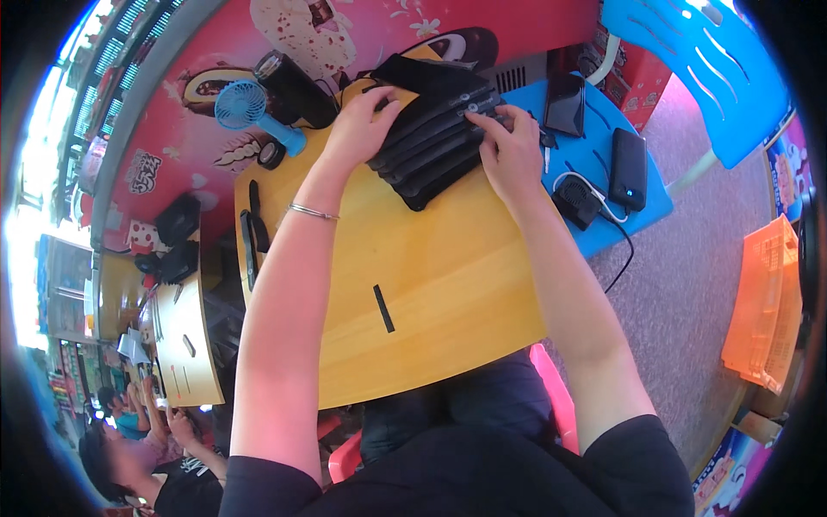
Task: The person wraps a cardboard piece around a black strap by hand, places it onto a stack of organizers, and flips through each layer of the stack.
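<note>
On the far part of the wooden table lies a fanned stack of flat black fabric pieces (pixel 431 142), overlapping in layers, with small pale print near the upper right edge. My left hand (pixel 366 125), a silver bangle on its wrist, has its fingers curled at the stack's upper left edge. My right hand (pixel 514 155) is at the right edge, fingers bent onto the upper layers beside the print. The undersides of the layers are hidden. A thin black strip (pixel 384 308) lies by itself nearer to me on the table.
A blue handheld fan (pixel 241 105) and a black bottle (pixel 295 89) stand at the back left. On a blue stool (pixel 642 168) at right lie a phone (pixel 564 103), a power bank (pixel 628 169) and cables. An orange crate (pixel 763 302) stands far right. People sit at lower left.
</note>
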The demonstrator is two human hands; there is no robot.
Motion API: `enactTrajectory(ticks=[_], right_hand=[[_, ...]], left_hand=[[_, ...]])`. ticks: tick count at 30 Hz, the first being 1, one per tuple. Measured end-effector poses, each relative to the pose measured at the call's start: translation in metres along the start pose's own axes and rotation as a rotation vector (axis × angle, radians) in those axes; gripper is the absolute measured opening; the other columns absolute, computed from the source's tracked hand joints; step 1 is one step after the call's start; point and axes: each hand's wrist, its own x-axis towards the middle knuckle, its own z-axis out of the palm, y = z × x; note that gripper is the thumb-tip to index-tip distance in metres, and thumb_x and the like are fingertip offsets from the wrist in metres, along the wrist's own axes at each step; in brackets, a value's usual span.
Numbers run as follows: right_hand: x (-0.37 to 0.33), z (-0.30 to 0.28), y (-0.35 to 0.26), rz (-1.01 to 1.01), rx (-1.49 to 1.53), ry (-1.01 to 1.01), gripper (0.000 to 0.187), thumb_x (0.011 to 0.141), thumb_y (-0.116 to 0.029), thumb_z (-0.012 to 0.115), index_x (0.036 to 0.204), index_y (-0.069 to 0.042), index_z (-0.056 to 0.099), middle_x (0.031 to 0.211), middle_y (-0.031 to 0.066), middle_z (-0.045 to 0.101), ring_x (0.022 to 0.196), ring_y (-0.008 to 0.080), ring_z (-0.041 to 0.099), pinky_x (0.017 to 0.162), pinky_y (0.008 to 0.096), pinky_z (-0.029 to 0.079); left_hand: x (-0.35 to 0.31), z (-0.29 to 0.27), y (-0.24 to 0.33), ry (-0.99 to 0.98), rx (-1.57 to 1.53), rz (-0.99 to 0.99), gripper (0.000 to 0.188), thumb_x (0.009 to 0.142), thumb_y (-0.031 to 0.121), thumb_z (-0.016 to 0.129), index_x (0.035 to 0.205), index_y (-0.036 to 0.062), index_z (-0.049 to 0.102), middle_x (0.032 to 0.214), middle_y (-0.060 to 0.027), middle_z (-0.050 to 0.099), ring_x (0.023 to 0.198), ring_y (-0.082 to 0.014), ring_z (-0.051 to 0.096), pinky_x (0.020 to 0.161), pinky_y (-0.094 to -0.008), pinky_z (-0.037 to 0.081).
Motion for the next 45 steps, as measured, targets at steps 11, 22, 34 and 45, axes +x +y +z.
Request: enactTrajectory(ticks=[11, 22, 34, 45], right_hand=[[0.01, 0.006, 0.015, 0.029, 0.21, 0.124, 0.03, 0.087, -0.016, 0.063, 0.117, -0.011, 0.065, 0.12, 0.0151, 0.055, 0.112, 0.0329, 0.052, 0.098, 0.0401, 0.04], [0.119, -0.023, 0.035, 0.771, 0.345, -0.754, 0.087, 0.08, -0.069, 0.064, 0.145, -0.017, 0.04, 0.137, 0.0058, 0.049, 0.113, 0.0177, 0.054, 0.088, 0.0321, 0.044], [0.065, -0.065, 0.02, 0.509, 0.71, -0.748, 0.106, 0.073, -0.014, 0.084, 0.154, -0.001, 0.018, 0.139, 0.0129, 0.05, 0.128, 0.0225, 0.048, 0.108, 0.0336, 0.035], [-0.053, -0.129, -0.108, 0.088, 0.944, -0.44, 0.129, 0.063, -0.01, 0.09, 0.157, -0.013, 0.001, 0.121, 0.0105, 0.054, 0.117, 0.0217, 0.055, 0.102, 0.0372, 0.044]], left_hand=[[-0.051, 0.017, -0.011, 0.037, -0.736, -0.825, 0.074, 0.085, 0.069, 0.055, 0.136, 0.0158, 0.049, 0.129, -0.0053, 0.055, 0.12, -0.0243, 0.05, 0.099, -0.0496, 0.041], [-0.067, 0.037, -0.009, 0.182, -0.819, -0.517, 0.08, 0.083, 0.049, 0.073, 0.143, 0.0105, 0.037, 0.12, -0.0075, 0.059, 0.098, -0.0153, 0.06, 0.077, -0.0295, 0.048], [-0.098, 0.06, -0.003, 0.246, -1.206, -0.224, 0.095, 0.081, 0.028, 0.079, 0.152, 0.003, 0.021, 0.142, -0.0132, 0.042, 0.129, -0.0216, 0.046, 0.107, -0.0327, 0.039], [-0.226, -0.023, 0.027, 0.196, -0.714, 0.2, 0.115, 0.065, 0.012, 0.088, 0.155, 0.004, 0.016, 0.151, -0.0158, 0.031, 0.14, -0.0247, 0.033, 0.114, -0.0376, 0.027]])
